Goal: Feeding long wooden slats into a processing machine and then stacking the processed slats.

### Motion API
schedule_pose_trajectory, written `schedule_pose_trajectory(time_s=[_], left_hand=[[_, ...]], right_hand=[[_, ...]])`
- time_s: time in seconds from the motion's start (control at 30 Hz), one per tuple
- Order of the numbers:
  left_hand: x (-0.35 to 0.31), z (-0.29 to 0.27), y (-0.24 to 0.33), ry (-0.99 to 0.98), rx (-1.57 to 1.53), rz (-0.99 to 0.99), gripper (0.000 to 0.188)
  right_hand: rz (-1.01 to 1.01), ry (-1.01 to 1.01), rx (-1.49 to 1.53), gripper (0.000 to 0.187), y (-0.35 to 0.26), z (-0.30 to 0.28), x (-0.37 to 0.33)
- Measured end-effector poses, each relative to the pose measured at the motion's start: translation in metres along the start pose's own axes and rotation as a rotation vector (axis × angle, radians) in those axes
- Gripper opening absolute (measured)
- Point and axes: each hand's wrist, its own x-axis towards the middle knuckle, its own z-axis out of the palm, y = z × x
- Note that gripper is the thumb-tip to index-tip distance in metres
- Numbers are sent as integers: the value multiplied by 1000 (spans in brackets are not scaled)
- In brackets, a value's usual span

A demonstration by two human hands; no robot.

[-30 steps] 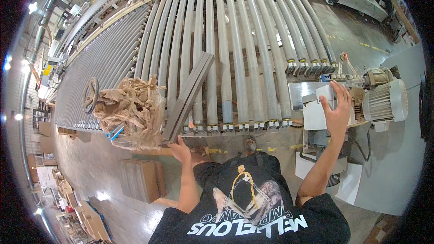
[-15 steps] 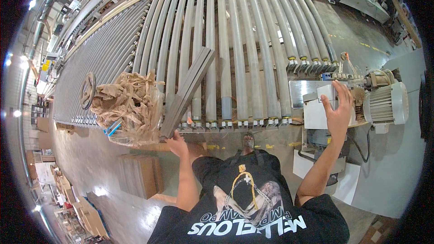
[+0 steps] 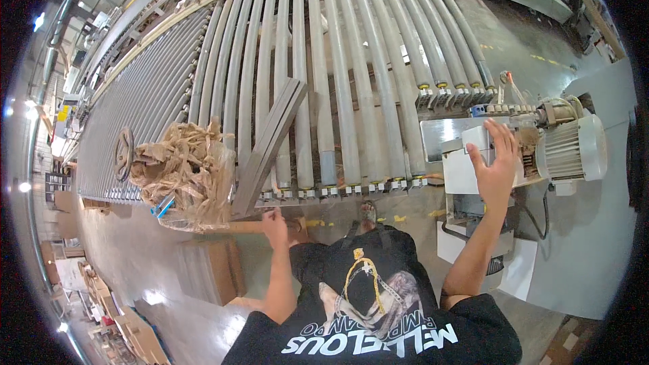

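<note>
Rollers [image 3: 339,74] lie beyond lettered shirt [image 3: 368,290]; left hand [image 3: 275,228] empty, half open; right hand [image 3: 498,165] spread at white box [image 3: 462,173].

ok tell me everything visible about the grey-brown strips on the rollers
The grey-brown strips look wooden, long and straight, with a dark lengthwise seam. They lie slantwise across the rollers, near end beside the bag of brown material; contact there is unclear. The left hand is near that end but apart.

We are seeing big white letters [image 3: 368,343] and, beside them, thin outlined letters [image 3: 411,324] on the black T-shirt [image 3: 378,243].
</note>
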Motion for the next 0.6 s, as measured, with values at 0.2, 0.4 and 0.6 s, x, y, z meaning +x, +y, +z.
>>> schedule_pose_trajectory(time_s=[0.2,0.4,0.6], left_hand=[[-57,19,62,-72,111,243,29],[-78,49,90,-258,-207,378,27],[-94,65,94,-409,-168,470,25]], right_hand=[[18,-15,23,56,-8,-3,3],[-9,-1,14,56,-3,-2,2],[-22,4,53,56,-1,-2,2]])
